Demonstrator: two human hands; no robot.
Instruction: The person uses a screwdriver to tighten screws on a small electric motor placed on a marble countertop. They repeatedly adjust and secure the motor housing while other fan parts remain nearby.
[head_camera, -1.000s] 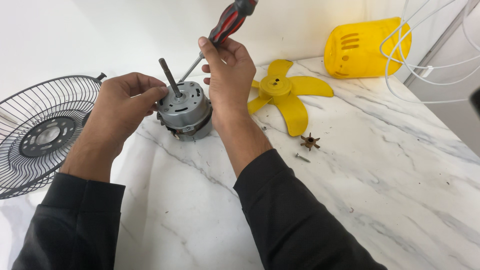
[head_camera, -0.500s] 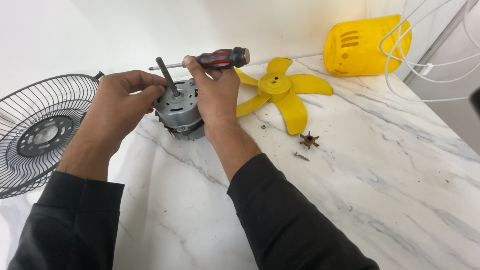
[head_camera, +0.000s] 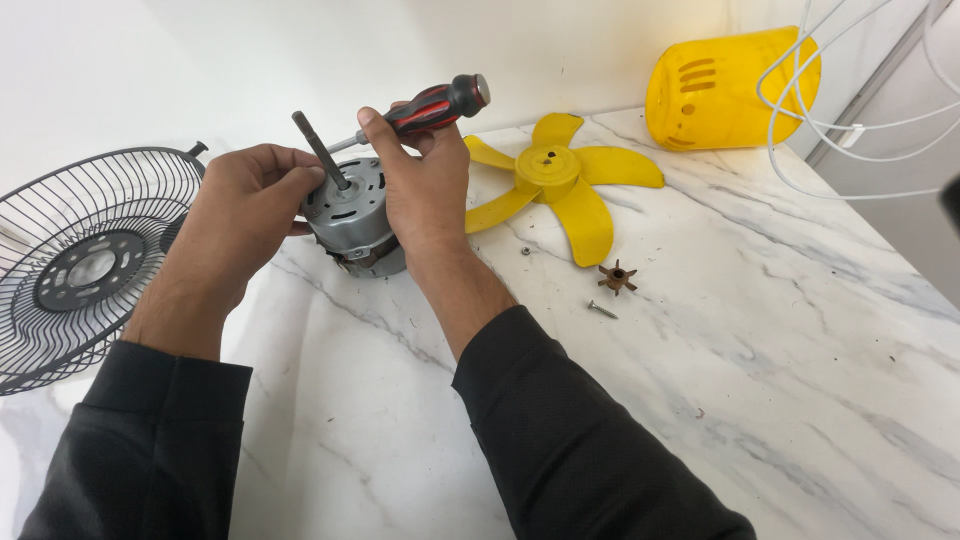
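Observation:
A grey metal fan motor (head_camera: 350, 215) with a dark shaft (head_camera: 320, 150) sticking up sits tilted on the white marble counter (head_camera: 700, 380). My left hand (head_camera: 245, 205) grips the motor's left side. My right hand (head_camera: 425, 180) presses against its right side and also holds a red and black screwdriver (head_camera: 435, 105), which lies nearly level across my fingers with its handle pointing right and its tip near the top of the motor.
A yellow fan blade (head_camera: 555, 185) lies just right of the motor. A small brown star-shaped nut (head_camera: 617, 277), a screw (head_camera: 602, 310) and a tiny washer (head_camera: 525, 251) lie near it. A black wire fan guard (head_camera: 85, 260) is at left, a yellow housing (head_camera: 725, 90) and white cable (head_camera: 850, 130) at the back right.
The screwdriver went from standing upright over the motor to lying nearly level in my right hand. The motor has tipped, its shaft now leaning left. My left hand stayed on it.

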